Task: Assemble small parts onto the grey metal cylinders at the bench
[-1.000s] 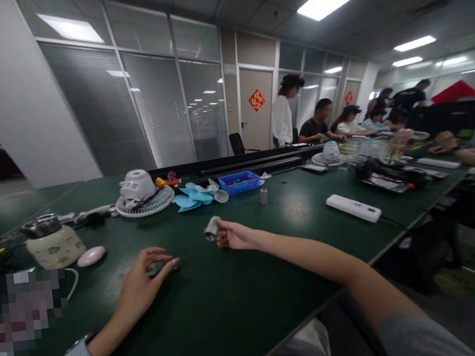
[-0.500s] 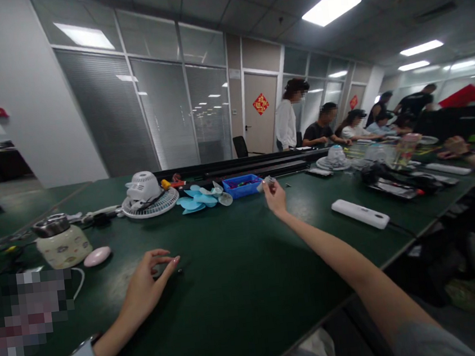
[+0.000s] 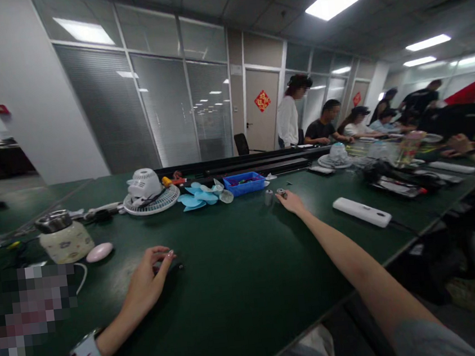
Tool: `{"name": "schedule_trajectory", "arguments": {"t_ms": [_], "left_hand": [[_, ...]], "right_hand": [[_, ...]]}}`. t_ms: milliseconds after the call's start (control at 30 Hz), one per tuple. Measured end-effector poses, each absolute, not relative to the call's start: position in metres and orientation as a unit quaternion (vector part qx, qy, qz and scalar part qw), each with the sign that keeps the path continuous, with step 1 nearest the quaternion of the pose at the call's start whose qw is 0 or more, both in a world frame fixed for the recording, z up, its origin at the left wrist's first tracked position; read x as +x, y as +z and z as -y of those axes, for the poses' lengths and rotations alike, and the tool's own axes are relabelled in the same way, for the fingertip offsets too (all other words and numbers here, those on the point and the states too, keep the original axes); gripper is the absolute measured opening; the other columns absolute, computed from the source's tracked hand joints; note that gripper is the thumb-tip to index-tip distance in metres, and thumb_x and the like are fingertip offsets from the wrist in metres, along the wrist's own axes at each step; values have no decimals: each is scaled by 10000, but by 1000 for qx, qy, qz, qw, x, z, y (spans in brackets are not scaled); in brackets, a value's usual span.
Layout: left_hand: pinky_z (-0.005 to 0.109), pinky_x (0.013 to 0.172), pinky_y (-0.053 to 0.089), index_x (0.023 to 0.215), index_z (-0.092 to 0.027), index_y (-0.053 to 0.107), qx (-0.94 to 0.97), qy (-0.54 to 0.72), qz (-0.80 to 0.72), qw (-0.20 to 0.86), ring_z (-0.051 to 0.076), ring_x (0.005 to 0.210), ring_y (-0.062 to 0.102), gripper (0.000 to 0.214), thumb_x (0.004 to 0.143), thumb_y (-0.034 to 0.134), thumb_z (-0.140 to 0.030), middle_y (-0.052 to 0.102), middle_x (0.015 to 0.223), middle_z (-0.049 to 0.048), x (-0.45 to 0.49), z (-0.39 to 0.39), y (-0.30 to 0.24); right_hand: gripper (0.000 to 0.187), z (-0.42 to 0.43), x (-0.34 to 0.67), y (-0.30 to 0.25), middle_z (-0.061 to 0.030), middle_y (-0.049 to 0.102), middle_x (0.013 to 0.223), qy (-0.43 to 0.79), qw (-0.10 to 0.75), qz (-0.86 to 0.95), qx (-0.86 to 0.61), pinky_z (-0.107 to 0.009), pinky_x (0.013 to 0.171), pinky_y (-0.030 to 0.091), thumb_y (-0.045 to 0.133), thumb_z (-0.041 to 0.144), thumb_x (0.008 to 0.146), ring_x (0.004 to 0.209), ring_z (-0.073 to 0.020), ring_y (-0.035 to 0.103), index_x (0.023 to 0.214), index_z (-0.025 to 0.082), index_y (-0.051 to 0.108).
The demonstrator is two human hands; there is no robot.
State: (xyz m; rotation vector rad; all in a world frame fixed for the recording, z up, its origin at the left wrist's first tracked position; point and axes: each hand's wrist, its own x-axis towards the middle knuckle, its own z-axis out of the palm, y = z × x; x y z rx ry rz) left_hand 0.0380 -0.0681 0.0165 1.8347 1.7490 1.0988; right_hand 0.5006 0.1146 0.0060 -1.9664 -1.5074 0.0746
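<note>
My right hand [image 3: 293,202] is low over the green table [image 3: 232,292], its fingertips closed on a small metal cylinder [image 3: 281,192]. Just left of those fingertips stands a second small metallic cylinder [image 3: 269,197], blurred. My left hand [image 3: 149,278] rests on the table nearer to me, fingers curled and thumb against the forefinger. Whatever lies inside that grip is mostly hidden. A tiny dark piece [image 3: 181,267] shows on the table beside the left thumb.
Behind my hands lie a blue bin [image 3: 244,183] of small parts, light-blue fan blades [image 3: 199,196] and a white fan housing [image 3: 145,186]. At left are a jar [image 3: 66,241] and a pink oval object [image 3: 100,252]. A white power strip [image 3: 362,212] lies right; several people sit beyond.
My right hand has come down and slightly right, from holding a greyish piece up to the tabletop by the cylinders. My left thumb and forefinger have drawn closer together.
</note>
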Motion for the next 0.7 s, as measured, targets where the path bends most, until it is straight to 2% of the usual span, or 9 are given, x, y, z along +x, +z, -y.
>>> {"name": "schedule_trajectory", "arguments": {"t_ms": [100,167,233,300,400,533,600,700], "left_hand": [[402,765,518,1051,-200,501,645,405,-621,183,266,904,675,502,778,454,-618,708,1016,105,38,67,15],[397,780,515,1049,-200,498,636,423,-621,176,263,939,665,477,786,459,-597,700,1015,101,38,66,12],[391,795,512,1041,-196,493,627,441,-618,173,254,958,658,440,802,459,-564,691,1015,102,38,65,10],[392,809,506,1027,-190,490,623,449,-617,172,242,955,653,388,820,451,-516,680,1021,108,38,64,8],[392,806,504,1008,-189,484,614,457,-622,166,231,937,649,332,832,449,-468,670,1016,108,38,64,7],[395,807,503,1003,-190,482,620,455,-619,160,227,918,645,324,844,436,-468,656,1011,100,39,66,9],[393,811,503,998,-191,482,623,457,-615,157,228,926,642,321,841,441,-468,648,1010,97,40,67,10],[393,812,504,986,-193,482,623,455,-617,157,231,938,638,316,834,444,-468,642,1010,98,41,67,11]], "right_hand": [[499,-111,500,14,-129,652,1072,1,342,567,-749,-343,834,430,574,430,810,982,-261,604,1227,161,531],[608,-106,489,26,-136,611,1100,-81,418,539,-727,-389,872,408,557,362,787,992,-266,574,1329,130,410],[629,-97,463,40,-119,587,1063,-169,506,532,-657,-421,895,380,535,305,767,922,-248,564,1343,114,369],[590,-79,422,51,-90,578,1005,-201,546,588,-562,-424,912,356,547,275,753,839,-218,553,1306,121,413],[446,-35,347,55,-81,587,985,-156,501,739,-422,-402,915,334,560,267,795,855,-206,545,1225,153,524],[362,15,269,38,-74,603,1074,-40,314,919,-235,-359,901,343,564,384,882,1007,-203,533,1216,250,611],[360,23,248,26,-80,588,1160,-13,271,940,-209,-372,917,341,573,453,884,1084,-211,507,1192,280,644],[281,19,232,14,-71,588,1210,8,265,938,-223,-388,931,338,584,453,883,1149,-216,473,1083,298,707]]}}
